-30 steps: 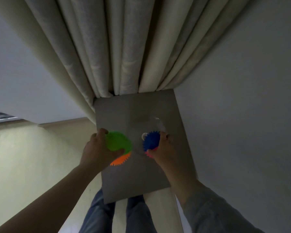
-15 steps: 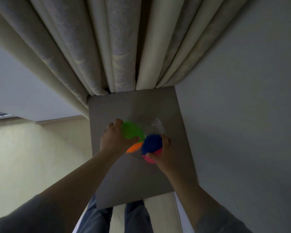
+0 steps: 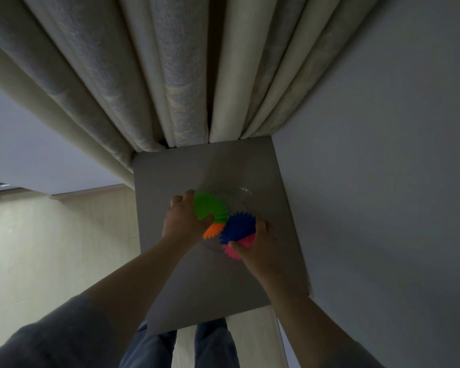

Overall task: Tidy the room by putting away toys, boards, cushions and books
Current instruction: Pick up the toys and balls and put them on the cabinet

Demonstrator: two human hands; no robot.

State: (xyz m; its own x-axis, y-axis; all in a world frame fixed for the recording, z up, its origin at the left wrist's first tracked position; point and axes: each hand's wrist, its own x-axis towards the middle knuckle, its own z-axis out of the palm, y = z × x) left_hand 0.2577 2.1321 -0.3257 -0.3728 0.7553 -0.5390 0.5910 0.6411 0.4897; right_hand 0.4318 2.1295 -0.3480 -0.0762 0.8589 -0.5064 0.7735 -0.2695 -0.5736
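Holdings at tabletop (image 3: 197, 288) centre

We grip green spiky ball (image 3: 210, 209) and orange spiky ball (image 3: 215, 231) in our left hand (image 3: 182, 223), blue spiky ball (image 3: 238, 227) and pink spiky ball (image 3: 239, 248) in our right hand (image 3: 258, 243), all touching, at a clear bowl (image 3: 246, 191).

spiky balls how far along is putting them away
Done: all four balls are gathered over the clear bowl on the grey table. In hand: the left hand grips the green ball and orange ball, the right hand the blue ball and pink ball. Left: letting go; boards, cushions, books not in view.
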